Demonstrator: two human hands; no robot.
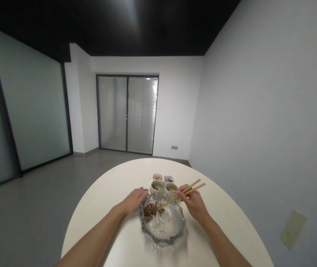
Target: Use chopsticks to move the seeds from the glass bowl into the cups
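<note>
Pinching wooden chopsticks (171, 201) with the right hand (194, 204) at the far right edge of the glass bowl (162, 243). Slanting their tips down into the bowl, to brown pieces (149, 212) heaped in its far left part, near the left hand (135, 198). Laying that hand, fingers extended, at the bowl's far left rim. Visible beyond the bowl: two cups (152, 190), then two small dishes (164, 180).

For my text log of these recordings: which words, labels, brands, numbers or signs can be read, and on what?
None can be read on the bowl, chopsticks, cups or near wall plate.
The far wall plate is too small to tell.
</note>
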